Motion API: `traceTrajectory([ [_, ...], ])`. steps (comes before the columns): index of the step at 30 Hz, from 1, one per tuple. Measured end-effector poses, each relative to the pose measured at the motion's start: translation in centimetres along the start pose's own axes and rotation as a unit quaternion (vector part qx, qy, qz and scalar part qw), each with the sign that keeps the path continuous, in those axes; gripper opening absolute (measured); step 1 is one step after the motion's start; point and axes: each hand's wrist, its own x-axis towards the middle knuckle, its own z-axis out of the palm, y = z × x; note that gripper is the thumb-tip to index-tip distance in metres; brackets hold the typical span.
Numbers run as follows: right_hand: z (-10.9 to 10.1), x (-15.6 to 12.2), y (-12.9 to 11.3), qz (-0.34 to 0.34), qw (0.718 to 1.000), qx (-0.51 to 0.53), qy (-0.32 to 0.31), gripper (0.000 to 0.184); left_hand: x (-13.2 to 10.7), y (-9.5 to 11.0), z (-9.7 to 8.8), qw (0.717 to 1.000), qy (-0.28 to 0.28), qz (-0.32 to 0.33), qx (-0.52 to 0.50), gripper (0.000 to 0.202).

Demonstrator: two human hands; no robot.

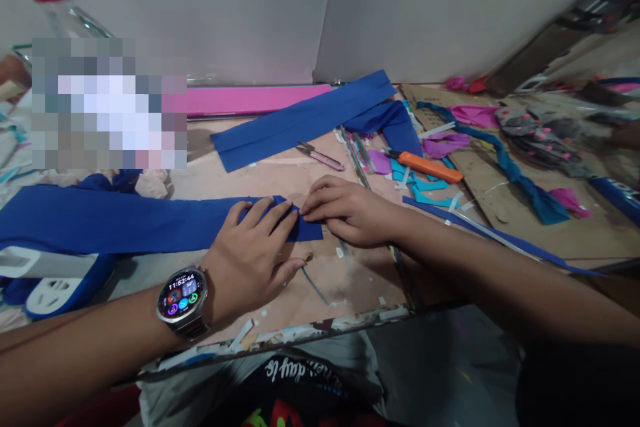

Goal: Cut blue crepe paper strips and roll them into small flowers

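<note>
Dim, greyish light covered the wall [250,13] and table [365,287]. The watch [183,300] face glowed, while the sleeve [580,387] sank to near black and shadow filled the space under the table. The blue cloth [125,217] looked fairly sharp; the metal bar [535,50] blurred and stretched toward the right edge. Coarse square blocks masked an upper-left patch.

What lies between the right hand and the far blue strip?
Pink-handled snips lie between the right hand and the far blue strip, on the tabletop; head view.

From here I see an orange box cutter [431,167] right of centre, a crumpled teal strip [546,207] farther right.
</note>
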Motion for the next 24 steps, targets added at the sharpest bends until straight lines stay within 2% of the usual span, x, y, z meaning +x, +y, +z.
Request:
traceTrajectory([
  [12, -0.58, -0.26, -0.11, -0.009, 0.999, 0.028, -0.018, 0.034, 0.09, -0.25, 0.11, 0.999, -0.028, -0.010, 0.012, 0.062],
  [18, -0.34, -0.10, -0.19, -0.004, 0.999, 0.031, 0.020, 0.035, -0.07, -0.42, 0.12, 0.999, -0.034, -0.011, 0.008, 0.064],
  [24, -0.51, -0.13, -0.34, 0.000, 0.999, 0.032, -0.006, 0.037, -0.24, -0.58, 0.26, 1.000, -0.024, -0.011, -0.005, 0.063],
])
